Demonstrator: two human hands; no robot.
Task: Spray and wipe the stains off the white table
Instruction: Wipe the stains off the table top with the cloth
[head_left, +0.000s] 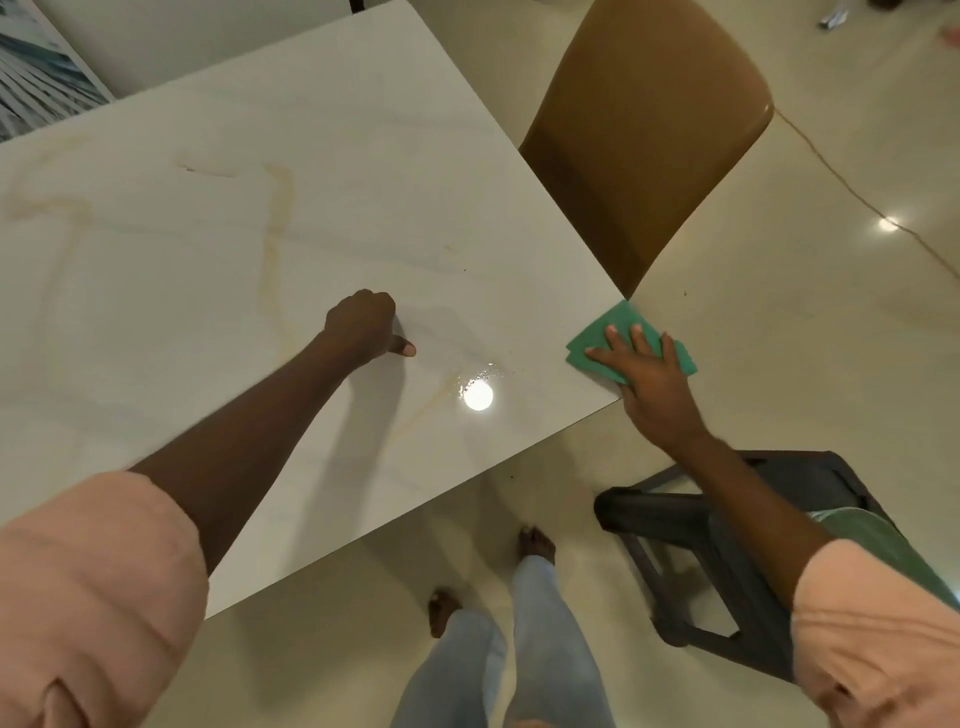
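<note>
Your right hand lies flat, fingers spread, pressing a folded green cloth at the white table's right corner, the cloth overhanging the edge. Your left hand rests on the tabletop further in with fingers curled under, thumb out, holding nothing. Brownish stains streak the surface beyond it, and a brown chair stands against the table's far-right edge.

The left hand reaches forward on a straight arm, fingers curled under, thumb out sideways (holding nothing visible). The right hand lies flat, palm down, fingers spread and straight, arm angled inward from the right.
</note>
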